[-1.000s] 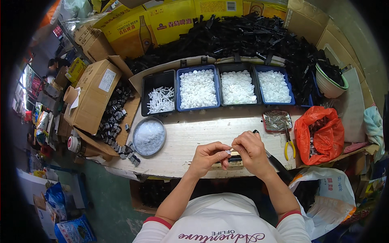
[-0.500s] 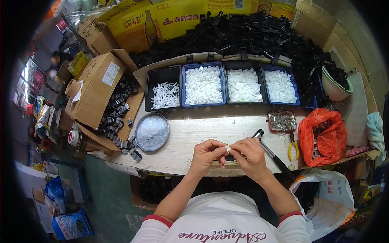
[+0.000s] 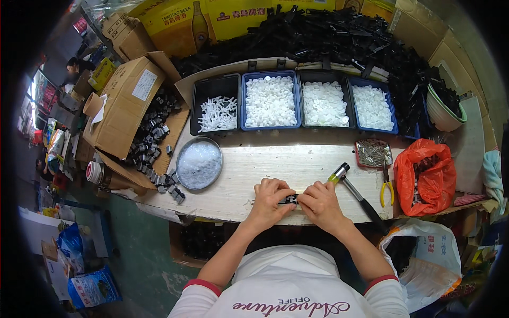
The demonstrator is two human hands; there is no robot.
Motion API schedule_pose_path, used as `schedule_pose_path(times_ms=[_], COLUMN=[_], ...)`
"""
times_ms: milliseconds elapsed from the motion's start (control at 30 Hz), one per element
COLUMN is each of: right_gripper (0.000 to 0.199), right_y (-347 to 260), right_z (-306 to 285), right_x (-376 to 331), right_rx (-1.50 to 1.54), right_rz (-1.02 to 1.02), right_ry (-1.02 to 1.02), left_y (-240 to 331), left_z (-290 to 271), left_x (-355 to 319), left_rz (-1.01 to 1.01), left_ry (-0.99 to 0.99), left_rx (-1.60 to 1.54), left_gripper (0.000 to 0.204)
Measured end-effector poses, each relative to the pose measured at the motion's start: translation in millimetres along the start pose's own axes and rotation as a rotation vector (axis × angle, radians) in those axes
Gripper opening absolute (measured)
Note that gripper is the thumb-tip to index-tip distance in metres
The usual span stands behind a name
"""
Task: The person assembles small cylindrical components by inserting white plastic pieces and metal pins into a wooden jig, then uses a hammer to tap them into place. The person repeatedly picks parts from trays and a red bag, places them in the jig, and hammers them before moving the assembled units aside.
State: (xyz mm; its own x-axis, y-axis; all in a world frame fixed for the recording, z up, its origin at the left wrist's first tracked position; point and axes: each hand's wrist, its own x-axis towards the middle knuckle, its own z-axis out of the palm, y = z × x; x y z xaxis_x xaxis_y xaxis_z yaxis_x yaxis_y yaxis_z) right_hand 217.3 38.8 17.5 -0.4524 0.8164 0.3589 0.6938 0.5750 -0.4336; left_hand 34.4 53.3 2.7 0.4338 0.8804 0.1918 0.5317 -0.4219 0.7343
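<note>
At the bench's front edge, my left hand (image 3: 269,203) and my right hand (image 3: 322,205) grip a small black part (image 3: 289,199) from both ends. Thumbs and fingers press on it, and a little of its middle shows between them, with light specks on top. Its ends are hidden under my fingers. Just right of my right hand lies a hammer (image 3: 360,199) with a black grip, a metal shaft and a yellow-and-black head. The pale bench top (image 3: 254,164) lies under my hands.
Beyond stand a black bin (image 3: 197,108) of white sticks and several bins of white round pieces. Left are a round dish (image 3: 199,185) of whitish stuff and a cardboard box (image 3: 124,108) spilling grey-black parts. Right: a pin box (image 3: 374,153), yellow-handled pliers (image 3: 387,188), a red bag (image 3: 424,185).
My hands were pinching a small white piece together; that piece no longer shows. Both hands have moved apart slightly and now hold the black part between them. The view has shifted a little.
</note>
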Motion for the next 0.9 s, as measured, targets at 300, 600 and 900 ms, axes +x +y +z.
schedule_pose_path(times_ms=[300, 600, 900], right_gripper=[0.024, 0.022, 0.012], right_y=[1.6, 22.9, 133.5], right_z=[-4.5, -21.9, -77.4], right_x=[-4.0, -5.1, -15.2], right_rx=[0.02, 0.069, -0.377], right_rz=[0.039, 0.059, 0.507], right_ry=[-0.086, -0.028, 0.131], left_y=[4.6, 36.1, 72.4], left_z=[2.6, -9.6, 34.0], left_x=[3.9, 25.9, 186.6], left_rz=[0.003, 0.123, 0.353], left_ry=[-0.013, -0.231, -0.221], left_rx=[0.054, 0.58, 0.453], left_gripper=[0.03, 0.022, 0.013])
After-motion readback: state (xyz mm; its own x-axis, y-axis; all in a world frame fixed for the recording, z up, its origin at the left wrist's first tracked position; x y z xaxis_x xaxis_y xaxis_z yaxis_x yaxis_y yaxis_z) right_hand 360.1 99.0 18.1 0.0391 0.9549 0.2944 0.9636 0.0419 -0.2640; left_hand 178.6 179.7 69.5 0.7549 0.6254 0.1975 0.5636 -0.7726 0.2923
